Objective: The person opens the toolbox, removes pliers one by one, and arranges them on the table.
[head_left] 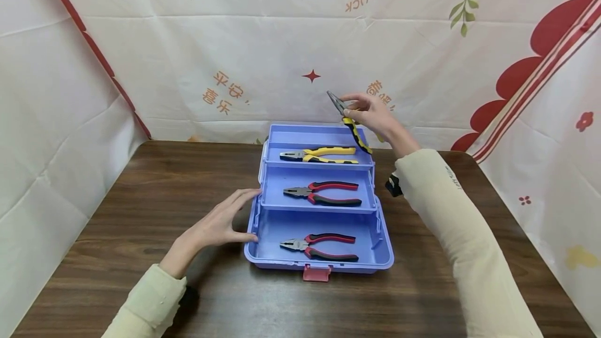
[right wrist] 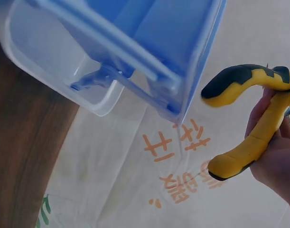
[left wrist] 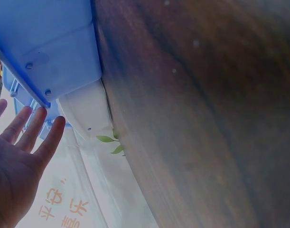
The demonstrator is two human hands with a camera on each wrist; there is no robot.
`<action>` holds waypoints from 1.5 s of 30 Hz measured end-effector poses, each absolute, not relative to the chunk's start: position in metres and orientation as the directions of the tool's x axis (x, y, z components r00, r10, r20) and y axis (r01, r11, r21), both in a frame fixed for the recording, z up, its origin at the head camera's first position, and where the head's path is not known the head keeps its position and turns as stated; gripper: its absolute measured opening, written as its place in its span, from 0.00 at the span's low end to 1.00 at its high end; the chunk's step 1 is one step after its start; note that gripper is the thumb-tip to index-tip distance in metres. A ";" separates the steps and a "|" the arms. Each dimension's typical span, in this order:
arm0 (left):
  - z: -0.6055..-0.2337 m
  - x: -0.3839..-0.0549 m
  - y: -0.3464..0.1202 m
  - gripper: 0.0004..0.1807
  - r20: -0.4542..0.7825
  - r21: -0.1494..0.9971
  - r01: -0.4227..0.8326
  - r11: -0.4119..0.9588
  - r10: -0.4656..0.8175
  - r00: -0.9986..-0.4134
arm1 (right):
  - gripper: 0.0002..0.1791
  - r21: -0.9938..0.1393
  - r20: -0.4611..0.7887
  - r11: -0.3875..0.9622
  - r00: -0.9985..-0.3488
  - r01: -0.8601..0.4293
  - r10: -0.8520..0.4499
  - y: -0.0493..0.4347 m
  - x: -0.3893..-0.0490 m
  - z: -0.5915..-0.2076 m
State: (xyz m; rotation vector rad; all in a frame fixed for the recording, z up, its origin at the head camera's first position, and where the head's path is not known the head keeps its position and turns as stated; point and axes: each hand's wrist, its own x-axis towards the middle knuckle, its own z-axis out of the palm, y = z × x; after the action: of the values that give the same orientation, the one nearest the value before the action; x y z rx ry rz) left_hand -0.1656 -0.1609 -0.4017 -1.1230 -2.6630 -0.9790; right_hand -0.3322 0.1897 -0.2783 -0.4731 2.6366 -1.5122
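Observation:
My right hand (head_left: 371,115) pinches a pair of yellow and black long-nose pliers (head_left: 349,121) above the back of the blue toolbox (head_left: 319,265). In the right wrist view the yellow handles (right wrist: 247,152) are spread apart. My left hand (head_left: 218,223) touches the toolbox's left side with fingers spread and straight; the palm (left wrist: 14,175) shows in the left wrist view. Yellow and black combination pliers (head_left: 324,154) lie in the top tray. Red and black combination pliers (head_left: 324,193) lie in the middle tray, and another red and black pair (head_left: 319,247) rests in the bottom compartment.
The toolbox stands unfolded with stepped trays on a dark wooden table (head_left: 202,171). Its pink latch (head_left: 316,274) hangs at the front. A printed white cloth (head_left: 188,56) rises behind the table and along both sides.

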 end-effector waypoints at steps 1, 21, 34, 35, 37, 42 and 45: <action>-0.402 -0.165 -0.161 0.50 0.314 0.525 0.669 0.525 0.611 -0.726 | 0.21 -0.857 0.094 0.465 -0.955 -0.221 -0.280 0.192 -0.331 -0.279; -0.403 -0.165 -0.159 0.51 0.331 0.517 0.680 0.520 0.611 -0.719 | 0.26 -0.980 -0.053 0.191 -0.998 0.057 0.028 0.231 -0.296 -0.287; -0.405 -0.167 -0.160 0.50 0.350 0.490 0.698 0.521 0.616 -0.706 | 0.30 -0.980 -0.186 0.058 -0.981 0.189 0.057 0.273 -0.267 -0.310; -0.405 -0.167 -0.160 0.50 0.348 0.489 0.698 0.522 0.617 -0.706 | 0.31 -0.980 -0.194 0.041 -0.980 0.196 0.055 0.276 -0.264 -0.313; -0.404 -0.166 -0.160 0.49 0.341 0.491 0.696 0.525 0.619 -0.708 | 0.31 -0.976 -0.208 0.046 -0.976 0.212 0.064 0.283 -0.260 -0.319; -0.403 -0.166 -0.161 0.48 0.329 0.489 0.691 0.532 0.622 -0.711 | 0.30 -0.970 -0.239 0.023 -0.968 0.241 0.074 0.293 -0.252 -0.339; -0.403 -0.166 -0.161 0.48 0.324 0.487 0.691 0.534 0.624 -0.711 | 0.29 -0.966 -0.260 -0.015 -0.963 0.260 0.067 0.296 -0.247 -0.349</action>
State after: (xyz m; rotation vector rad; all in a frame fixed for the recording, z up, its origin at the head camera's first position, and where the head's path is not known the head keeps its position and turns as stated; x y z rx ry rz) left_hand -0.1657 -0.1609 -0.4033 -1.1413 -2.6531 -0.9184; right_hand -0.2471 0.2957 -0.3491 0.3517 2.1037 -2.1158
